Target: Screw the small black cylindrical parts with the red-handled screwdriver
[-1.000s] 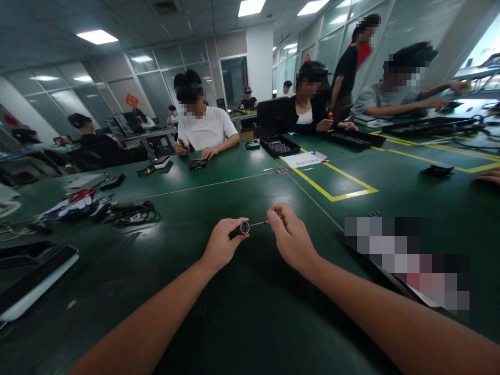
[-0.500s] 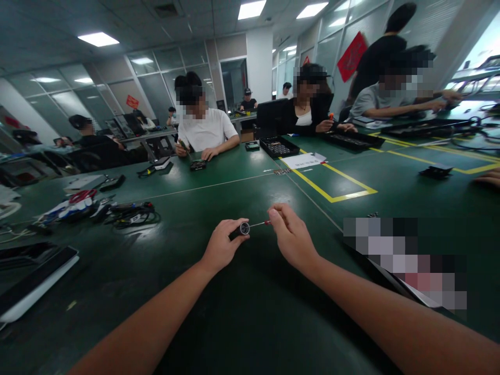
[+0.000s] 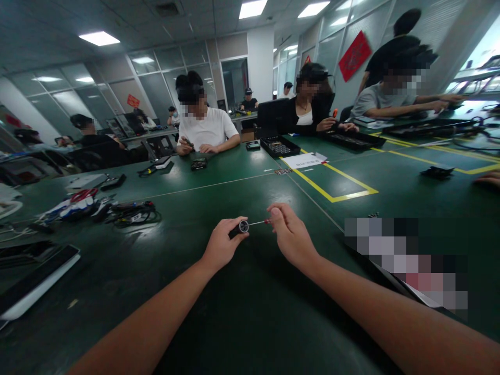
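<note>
Near the middle of the view, my left hand (image 3: pixel 223 240) is closed around a small black cylinder (image 3: pixel 236 230). Its round, light-rimmed end faces me; I cannot make out what kind of part it is. My right hand (image 3: pixel 289 232) pinches the red handle of a thin screwdriver (image 3: pixel 258 223). The shaft runs left, with its tip at or just beside the cylinder's rim; exact contact is too small to tell. Most of the handle is hidden in my fingers. Both hands are held above the green table (image 3: pixel 219 323).
Bundled cables (image 3: pixel 135 213) and a dark tray-like case (image 3: pixel 39 281) lie to the left. A blurred-out object (image 3: pixel 406 260) is at the right. Across the table, several people sit near black trays (image 3: pixel 279 147), a white paper (image 3: pixel 303 160) and yellow tape marks (image 3: pixel 353 196).
My hands keep nearly the same pose, with the cylinder and screwdriver shifted only slightly. Across the table, the person in white has lifted a hand a little.
</note>
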Demonstrator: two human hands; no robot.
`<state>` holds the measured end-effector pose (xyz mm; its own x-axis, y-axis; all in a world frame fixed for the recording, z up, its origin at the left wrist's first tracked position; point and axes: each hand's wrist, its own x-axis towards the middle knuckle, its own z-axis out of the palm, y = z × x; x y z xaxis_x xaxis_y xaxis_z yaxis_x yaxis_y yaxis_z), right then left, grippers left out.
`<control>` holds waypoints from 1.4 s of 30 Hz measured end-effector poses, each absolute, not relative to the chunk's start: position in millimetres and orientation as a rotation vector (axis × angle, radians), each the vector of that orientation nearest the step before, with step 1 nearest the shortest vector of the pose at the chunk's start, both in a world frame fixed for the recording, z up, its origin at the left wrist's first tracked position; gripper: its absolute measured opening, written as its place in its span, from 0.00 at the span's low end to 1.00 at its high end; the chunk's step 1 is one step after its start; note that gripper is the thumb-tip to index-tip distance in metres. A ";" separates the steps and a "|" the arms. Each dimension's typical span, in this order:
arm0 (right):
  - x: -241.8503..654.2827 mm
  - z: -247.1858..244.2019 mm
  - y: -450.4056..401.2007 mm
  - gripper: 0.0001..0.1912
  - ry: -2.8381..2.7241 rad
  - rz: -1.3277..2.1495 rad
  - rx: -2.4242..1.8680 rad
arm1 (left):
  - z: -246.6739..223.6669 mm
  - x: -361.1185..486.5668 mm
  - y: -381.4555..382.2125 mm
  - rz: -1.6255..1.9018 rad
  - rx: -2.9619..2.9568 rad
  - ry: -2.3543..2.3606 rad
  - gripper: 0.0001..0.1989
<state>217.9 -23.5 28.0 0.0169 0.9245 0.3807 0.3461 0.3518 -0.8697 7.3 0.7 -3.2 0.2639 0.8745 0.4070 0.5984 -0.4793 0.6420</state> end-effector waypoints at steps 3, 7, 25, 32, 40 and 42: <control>217.6 27.9 -25.8 0.17 -1.561 0.640 -1.209 | -4.3 6.9 1.2 1.054 2.186 1.321 0.20; 214.2 26.0 -27.3 0.14 -1.489 0.671 -1.154 | -5.0 7.3 0.9 1.059 2.177 1.359 0.20; 206.3 13.3 -10.4 0.13 -1.028 0.948 -1.143 | 2.1 0.7 7.2 0.956 2.435 1.362 0.19; 208.3 17.5 -14.0 0.13 -1.199 0.865 -1.140 | 3.9 2.4 5.1 0.933 2.422 1.373 0.19; 211.6 24.7 -20.4 0.21 -1.329 0.772 -1.192 | 4.0 3.3 3.9 0.920 2.447 1.349 0.19; 212.1 23.5 -21.1 0.18 -1.350 0.720 -1.207 | 4.9 3.8 3.3 0.916 2.439 1.364 0.19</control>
<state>212.1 -21.1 23.5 0.1557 0.9308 0.3306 0.2437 0.2881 -0.9261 3.8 3.3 4.9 0.3820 0.8237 0.4191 0.6995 -0.5541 0.4514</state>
